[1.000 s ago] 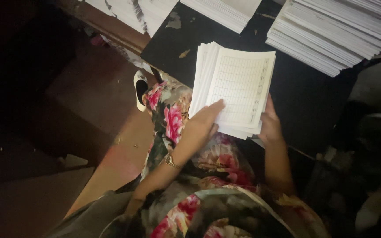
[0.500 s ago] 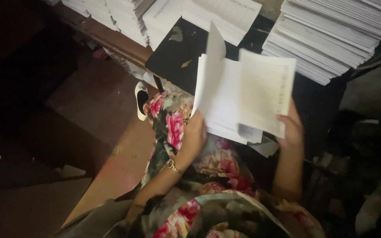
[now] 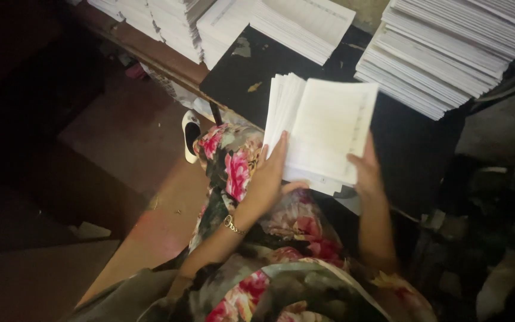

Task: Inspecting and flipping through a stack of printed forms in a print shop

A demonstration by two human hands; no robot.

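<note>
A fanned bundle of white printed sheets rests on the near part of a black table. My left hand holds the bundle's left edge, fingers flat on the top sheet and thumb under the lower edge. At the bundle's lower right corner my right hand grips the sheets. A thin bracelet circles my left wrist. My lap, in flowered cloth, lies just below the bundle.
Tall piles of white sheets stand at the table's back right, more piles at the back middle and left. A white shoe shows by a table leg. Brown floor spreads to the left; dark clutter fills the right.
A sheet that stood lifted half a second ago now lies flat on the bundle. My right hand dropped from the bundle's right edge to its lower right corner. My left hand slid up onto the top sheet.
</note>
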